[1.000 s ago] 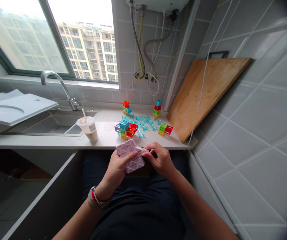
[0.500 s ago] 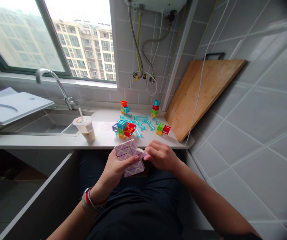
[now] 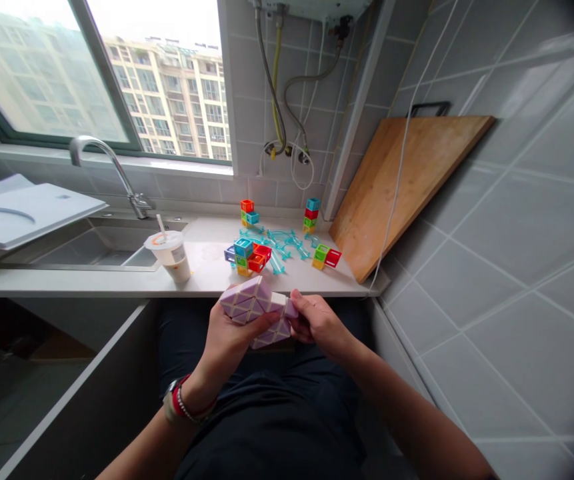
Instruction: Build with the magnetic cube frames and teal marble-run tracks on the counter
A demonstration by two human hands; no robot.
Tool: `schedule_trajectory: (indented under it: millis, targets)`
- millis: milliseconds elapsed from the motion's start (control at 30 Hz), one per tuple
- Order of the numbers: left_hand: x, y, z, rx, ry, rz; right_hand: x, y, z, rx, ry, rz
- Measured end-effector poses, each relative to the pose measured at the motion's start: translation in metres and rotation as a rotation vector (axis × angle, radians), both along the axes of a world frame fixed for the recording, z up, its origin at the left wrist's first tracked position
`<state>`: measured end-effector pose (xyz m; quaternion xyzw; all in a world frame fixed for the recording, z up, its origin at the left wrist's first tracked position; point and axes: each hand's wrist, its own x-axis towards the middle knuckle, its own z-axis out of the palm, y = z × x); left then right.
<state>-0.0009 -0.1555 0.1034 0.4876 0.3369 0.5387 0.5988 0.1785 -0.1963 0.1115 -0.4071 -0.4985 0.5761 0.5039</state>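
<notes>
Grey-tiled kitchen corner seen from above, with a pale countertop [image 3: 207, 275] running under a window [image 3: 157, 87] that looks out on apartment blocks. On the countertop stand a lidded cup [image 3: 171, 259] with a straw, just beside the sink [image 3: 67, 252] and its curved tap [image 3: 114, 167], and a scatter of bright open-frame toy blocks [image 3: 249, 255] among clear blue track pieces. A wooden chopping board [image 3: 407, 187] leans against the right wall.

Below the counter edge, over the person's lap, both hands hold a lilac folding puzzle [image 3: 254, 303] made of triangular segments with pale edges. The left hand [image 3: 229, 343] cups it from below, with the thumb pressed across its lower face and the fingers curled behind. The right hand [image 3: 319, 323] is closed around the puzzle's right end, fingers wrapped over the last segment. A red and beaded bracelet [image 3: 187, 408] sits on the left wrist.

Compared with half a second ago, the puzzle has tipped so its left end points further out to the left, and the right hand has changed from a fingertip pinch to a fuller wrap around the end piece. The items on the countertop have not moved
</notes>
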Motion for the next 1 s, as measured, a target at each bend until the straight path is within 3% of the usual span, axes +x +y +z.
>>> schedule_trajectory:
  millis: [67, 133, 200, 300, 400, 500, 633, 800, 867, 1000]
  targets:
    - [0.002, 0.001, -0.004, 0.026, 0.009, 0.012, 0.002, 0.001, 0.0, -0.067, 0.023, 0.031]
    - [0.004, 0.001, -0.007, 0.024, 0.011, 0.014, 0.006, 0.001, 0.001, -0.078, -0.095, 0.044]
    - [0.006, 0.002, -0.007, -0.007, -0.011, 0.023, 0.011, 0.0, 0.004, 0.032, -0.314, -0.069]
    - [0.009, 0.002, -0.005, -0.06, -0.064, 0.015, 0.014, -0.003, 0.009, 0.337, -0.594, -0.255]
    - [0.012, 0.002, -0.004, -0.066, -0.082, 0.0, 0.013, -0.006, 0.013, 0.501, -0.758, -0.22]
    - [0.014, 0.002, -0.005, -0.063, -0.069, 0.014, 0.012, -0.003, 0.015, 0.511, -0.856, -0.215]
    - [0.015, 0.005, -0.004, -0.138, -0.089, -0.039, 0.013, 0.009, 0.005, 0.374, -0.707, -0.139]
    - [0.013, 0.011, -0.005, -0.33, -0.21, -0.193, 0.009, 0.024, -0.027, 0.179, -0.359, -0.136]
    - [0.012, 0.014, -0.008, -0.375, -0.215, -0.226, 0.006, 0.025, -0.038, 0.163, -0.325, -0.158]
    - [0.013, 0.017, -0.016, -0.355, -0.184, -0.156, 0.0, 0.023, -0.049, 0.221, -0.37, -0.244]
